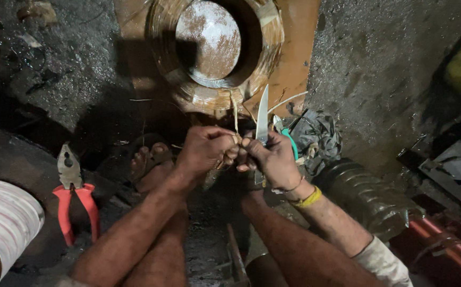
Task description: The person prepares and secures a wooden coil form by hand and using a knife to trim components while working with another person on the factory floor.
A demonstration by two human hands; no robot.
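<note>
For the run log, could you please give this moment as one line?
left hand: pinches strip | right hand: holds knife, blade up | pliers: idle, left

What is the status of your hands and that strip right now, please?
Left hand pinching strip. Right hand gripping knife, blade up. Pliers lying left, untouched.

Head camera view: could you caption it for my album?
Right hand grips a knife, left hand pinches a strip, pliers nearby.
</note>
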